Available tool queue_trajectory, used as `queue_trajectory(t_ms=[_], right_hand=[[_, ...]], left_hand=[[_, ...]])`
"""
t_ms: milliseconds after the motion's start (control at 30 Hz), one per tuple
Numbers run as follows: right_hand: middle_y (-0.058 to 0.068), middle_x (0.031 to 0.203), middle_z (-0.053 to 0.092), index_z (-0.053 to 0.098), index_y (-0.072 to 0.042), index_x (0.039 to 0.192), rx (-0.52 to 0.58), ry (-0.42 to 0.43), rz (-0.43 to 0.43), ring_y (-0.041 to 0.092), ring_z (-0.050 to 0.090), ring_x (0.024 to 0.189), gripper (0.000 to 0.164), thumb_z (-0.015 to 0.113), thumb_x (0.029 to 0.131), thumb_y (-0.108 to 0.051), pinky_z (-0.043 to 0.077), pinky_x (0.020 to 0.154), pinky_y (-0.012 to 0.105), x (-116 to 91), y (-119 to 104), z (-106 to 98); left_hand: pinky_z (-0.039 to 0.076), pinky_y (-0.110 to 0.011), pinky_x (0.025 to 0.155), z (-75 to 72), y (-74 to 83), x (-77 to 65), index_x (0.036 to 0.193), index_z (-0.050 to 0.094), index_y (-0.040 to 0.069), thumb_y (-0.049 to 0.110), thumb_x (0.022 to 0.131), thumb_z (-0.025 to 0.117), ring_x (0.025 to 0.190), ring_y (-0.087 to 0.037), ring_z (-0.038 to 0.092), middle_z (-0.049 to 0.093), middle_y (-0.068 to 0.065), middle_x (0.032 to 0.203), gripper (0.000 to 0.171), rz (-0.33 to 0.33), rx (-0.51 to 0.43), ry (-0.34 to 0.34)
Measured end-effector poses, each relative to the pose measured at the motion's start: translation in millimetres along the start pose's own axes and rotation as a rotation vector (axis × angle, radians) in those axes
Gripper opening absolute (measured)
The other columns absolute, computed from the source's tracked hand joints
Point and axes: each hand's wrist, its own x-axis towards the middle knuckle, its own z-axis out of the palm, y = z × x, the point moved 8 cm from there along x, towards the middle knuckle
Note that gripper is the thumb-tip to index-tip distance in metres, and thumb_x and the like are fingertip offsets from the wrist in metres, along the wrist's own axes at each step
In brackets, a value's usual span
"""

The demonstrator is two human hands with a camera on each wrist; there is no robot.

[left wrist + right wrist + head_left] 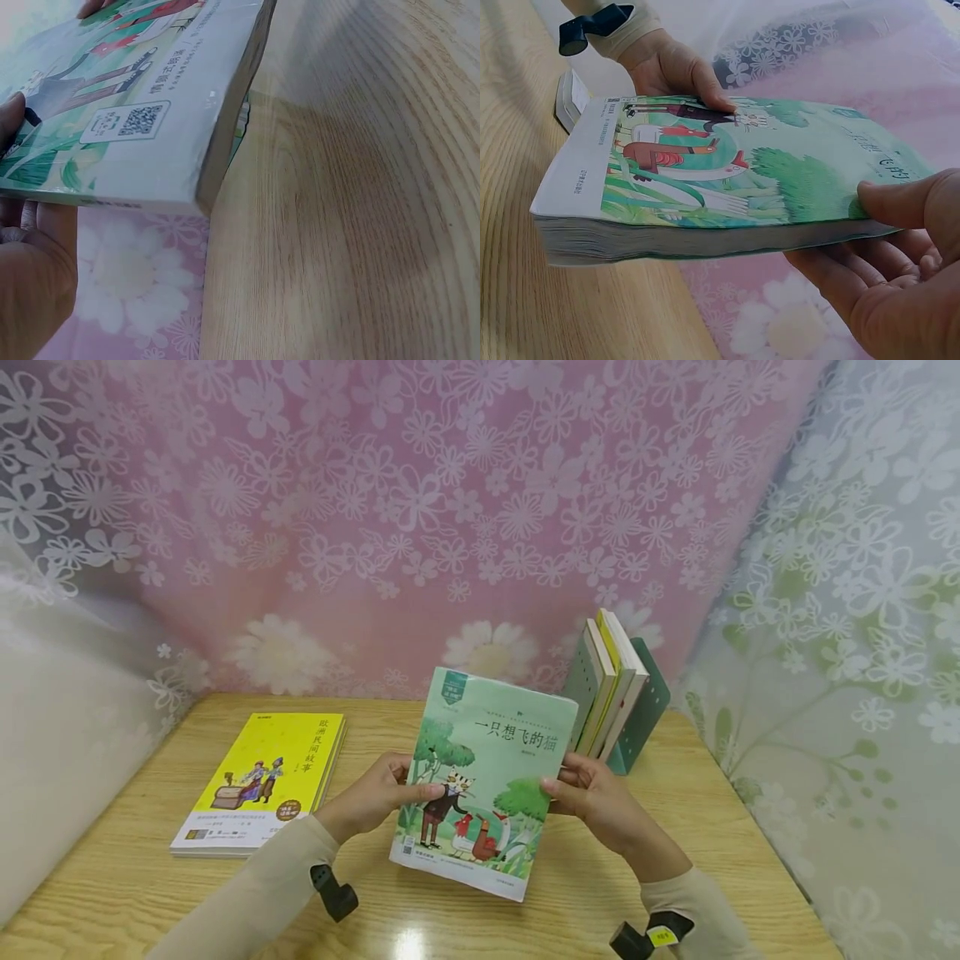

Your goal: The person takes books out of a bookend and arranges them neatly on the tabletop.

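Note:
A green paperback book (pixel 480 777) with a cartoon cat and birds on its cover is held up, tilted, above the wooden table. My left hand (pixel 375 797) grips its left edge, thumb on the cover and fingers underneath. On the opposite edge, my right hand (pixel 603 802) pinches the book the same way. The right wrist view shows the thick page block of the book (pixel 645 240) between the right thumb and the fingers below. In the left wrist view, the book's lower corner (pixel 180 150) stands off the tabletop.
A yellow book (pixel 262 777) lies on top of at least one other at the table's left. Several books (pixel 615 685) stand upright at the back right between green bookends (pixel 648 710). Flowered curtains (pixel 480 527) enclose the wooden table (pixel 360 910) at the back and sides.

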Motion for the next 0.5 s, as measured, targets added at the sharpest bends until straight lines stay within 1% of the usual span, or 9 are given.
queue_trajectory(t_ms=[67,167,233,300,400,467,500], right_hand=[[0.001,0.119,0.065,0.033,0.011,0.141,-0.008,-0.008,0.010,0.015,0.064,0.106,0.050,0.052,0.099,-0.008,0.054,0.088,0.034,0,2,0],[0.015,0.129,0.058,0.031,0.010,0.143,-0.020,-0.015,0.031,0.015,0.062,0.112,0.053,0.052,0.099,-0.010,0.051,0.093,0.032,-1,6,0],[0.026,0.139,0.047,0.024,0.010,0.146,-0.032,-0.007,0.052,0.014,0.058,0.117,0.058,0.052,0.100,-0.012,0.049,0.095,0.031,-2,9,-2],[0.032,0.145,0.034,0.017,0.009,0.149,-0.037,0.007,0.073,0.017,0.054,0.123,0.064,0.052,0.100,-0.013,0.047,0.098,0.031,-3,13,-5],[0.034,0.149,0.024,0.011,0.009,0.150,-0.043,0.044,0.104,0.022,0.049,0.127,0.069,0.052,0.100,-0.016,0.046,0.100,0.031,-6,19,-12],[0.033,0.149,0.027,0.016,0.007,0.150,-0.033,0.068,0.114,0.024,0.049,0.128,0.066,0.053,0.100,-0.017,0.046,0.100,0.031,-8,23,-18],[0.032,0.148,0.029,0.018,0.006,0.150,-0.031,0.076,0.112,0.024,0.050,0.128,0.064,0.052,0.100,-0.016,0.046,0.100,0.031,-10,24,-21]], left_hand=[[0.054,-0.036,0.084,-0.7,-0.1,-1.1,0.114,0.069,0.009,0.010,0.093,0.064,0.095,-0.016,0.066,0.071,-0.002,0.103,0.022,0.003,-0.001,0.002],[0.055,-0.036,0.084,-1.6,-0.6,-3.0,0.116,0.068,0.008,0.010,0.093,0.063,0.096,-0.017,0.066,0.071,-0.002,0.105,0.024,0.003,-0.007,0.000],[0.055,-0.035,0.083,-2.8,-1.1,-4.3,0.116,0.069,0.009,0.010,0.093,0.063,0.095,-0.016,0.067,0.071,-0.002,0.105,0.024,0.000,-0.007,0.002],[0.054,-0.033,0.081,-4.6,-1.8,-5.3,0.112,0.070,0.008,0.010,0.093,0.063,0.090,-0.013,0.065,0.071,-0.001,0.101,0.020,-0.004,0.007,0.010],[0.053,-0.030,0.077,-8.3,-3.7,-6.9,0.107,0.071,0.009,0.010,0.092,0.064,0.084,-0.009,0.062,0.071,0.000,0.096,0.016,-0.015,0.027,0.029],[0.053,-0.029,0.077,-10.7,-5.0,-8.5,0.106,0.071,0.008,0.011,0.093,0.064,0.084,-0.009,0.061,0.071,0.000,0.096,0.016,-0.021,0.035,0.035],[0.054,-0.031,0.078,-11.8,-5.6,-9.5,0.108,0.071,0.008,0.011,0.093,0.064,0.087,-0.010,0.063,0.071,0.000,0.097,0.017,-0.024,0.031,0.036]])
